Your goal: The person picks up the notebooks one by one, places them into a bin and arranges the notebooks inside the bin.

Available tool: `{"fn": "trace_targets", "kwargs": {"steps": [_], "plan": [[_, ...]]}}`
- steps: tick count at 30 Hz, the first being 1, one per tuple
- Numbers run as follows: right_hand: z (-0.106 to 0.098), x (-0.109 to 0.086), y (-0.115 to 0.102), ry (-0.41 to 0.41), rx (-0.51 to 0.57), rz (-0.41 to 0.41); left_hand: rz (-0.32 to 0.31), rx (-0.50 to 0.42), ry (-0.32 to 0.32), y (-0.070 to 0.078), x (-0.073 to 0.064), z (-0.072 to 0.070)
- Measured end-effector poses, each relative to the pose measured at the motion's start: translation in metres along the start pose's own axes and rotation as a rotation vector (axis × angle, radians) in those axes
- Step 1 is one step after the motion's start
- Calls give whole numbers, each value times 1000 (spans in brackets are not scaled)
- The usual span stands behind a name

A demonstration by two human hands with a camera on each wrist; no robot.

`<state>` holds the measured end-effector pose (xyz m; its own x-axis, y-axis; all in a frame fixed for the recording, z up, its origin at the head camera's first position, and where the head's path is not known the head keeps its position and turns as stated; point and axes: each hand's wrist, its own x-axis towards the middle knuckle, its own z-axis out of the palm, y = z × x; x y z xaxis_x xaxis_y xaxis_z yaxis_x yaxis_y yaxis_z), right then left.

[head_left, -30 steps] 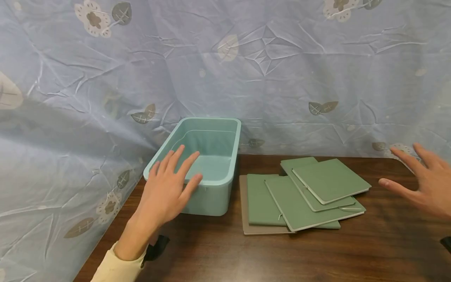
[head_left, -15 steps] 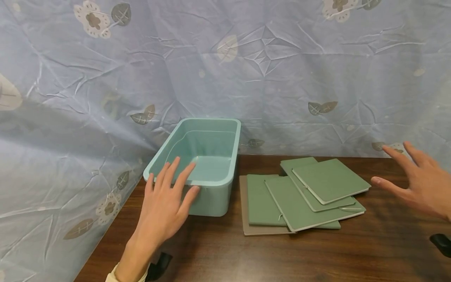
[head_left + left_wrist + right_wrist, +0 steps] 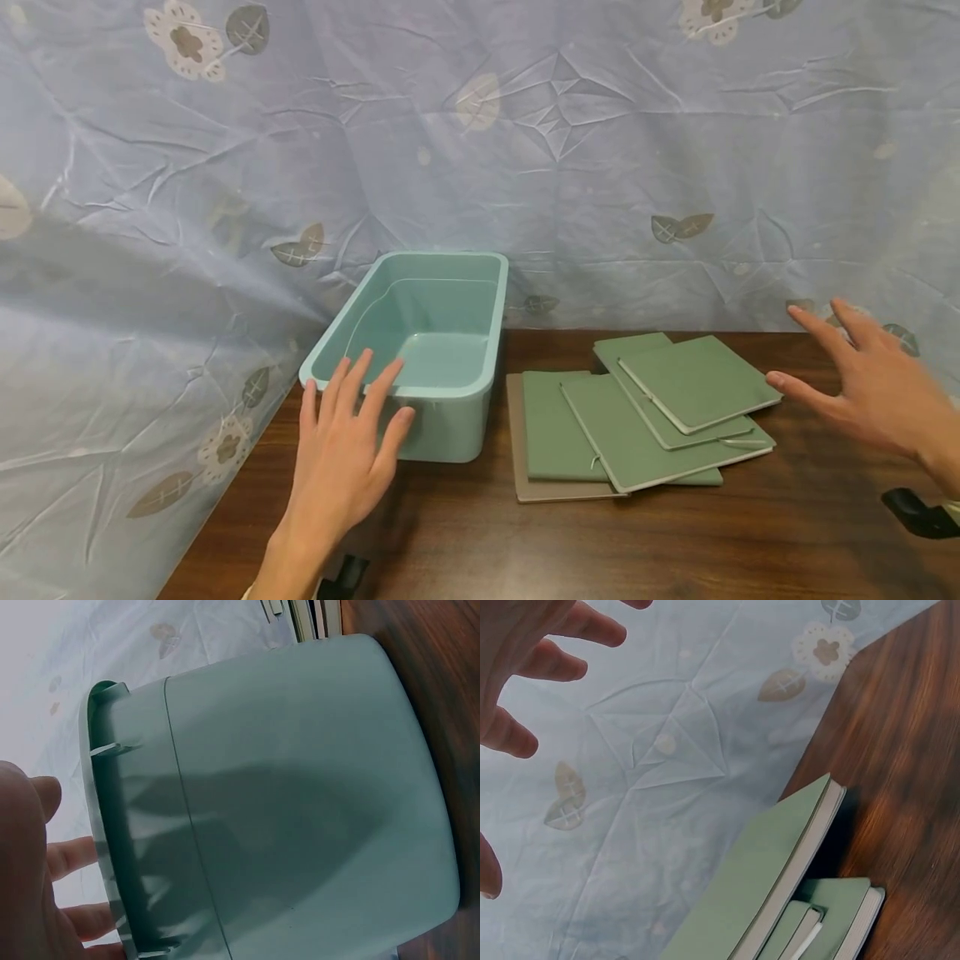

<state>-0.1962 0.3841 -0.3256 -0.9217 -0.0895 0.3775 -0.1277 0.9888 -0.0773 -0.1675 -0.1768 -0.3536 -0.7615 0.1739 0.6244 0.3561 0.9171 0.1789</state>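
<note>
My left hand (image 3: 341,458) is spread over the near left rim of a light teal plastic bin (image 3: 457,425), fingers extended and holding nothing. In the left wrist view the bin's outer wall (image 3: 300,802) fills most of the picture, with fingertips (image 3: 73,856) right at the rim. To the right, an overlapping pile of green notebooks (image 3: 701,383) lies on the table, a brown notebook (image 3: 525,467) at the bottom left. My right hand (image 3: 877,387) hovers just right of the pile, fingers apart and grasping nothing. The right wrist view shows the notebooks' page edges (image 3: 795,862) below that hand.
The dark wooden table (image 3: 570,550) carries the bin on the left and the notebooks right beside it. A crumpled blue floral cloth (image 3: 555,167) hangs behind the table and along its left side.
My left hand has drawn back toward me and slightly left, from over the bin to its near rim. The right hand has moved left, closer to the notebooks, which stay put.
</note>
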Motion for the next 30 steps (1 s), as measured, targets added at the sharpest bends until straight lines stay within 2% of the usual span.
{"fn": "trace_targets", "kwargs": {"steps": [5, 14, 22, 30], "plan": [[1, 1, -6, 2, 36, -12, 28, -10, 64, -2, -2, 3], [3, 8, -20, -21, 82, -9, 85, -6, 228, -9, -2, 11], [4, 14, -32, 12, 143, -28, 125, -23, 383, -9, 1, 18], [6, 22, -43, -43, 183, -35, 134, -29, 411, -10, 1, 17]]}}
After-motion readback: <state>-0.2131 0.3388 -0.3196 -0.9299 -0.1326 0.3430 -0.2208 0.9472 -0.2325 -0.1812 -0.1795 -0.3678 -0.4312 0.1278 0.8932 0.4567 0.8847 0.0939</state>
